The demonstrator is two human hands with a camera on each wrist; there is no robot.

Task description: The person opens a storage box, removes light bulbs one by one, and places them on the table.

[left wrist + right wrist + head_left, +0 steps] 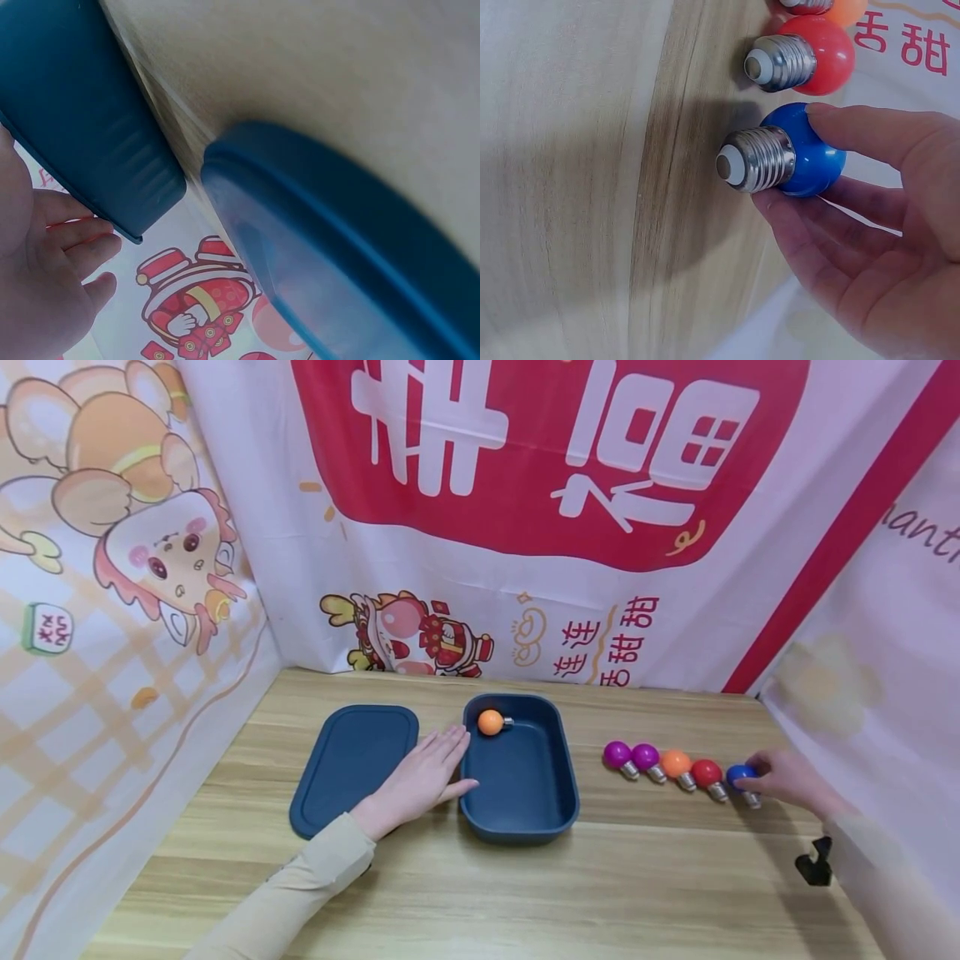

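Note:
My right hand (787, 778) pinches a blue light bulb (804, 150) between thumb and fingers, at the right end of a row of bulbs. Beside it in the row lie a red bulb (707, 773), an orange bulb (676, 764) and two purple bulbs (617, 754). With fingers straight, my left hand (422, 777) rests against the left rim of a dark blue box (519, 837). Inside that box, near its far left corner, lies another orange bulb (491, 722).
A dark blue lid (352, 768) lies flat on the wooden table (480, 902), left of the box. Printed cloth (525, 610) hangs along the back and both sides. A small black object (815, 862) shows beside the right sleeve.

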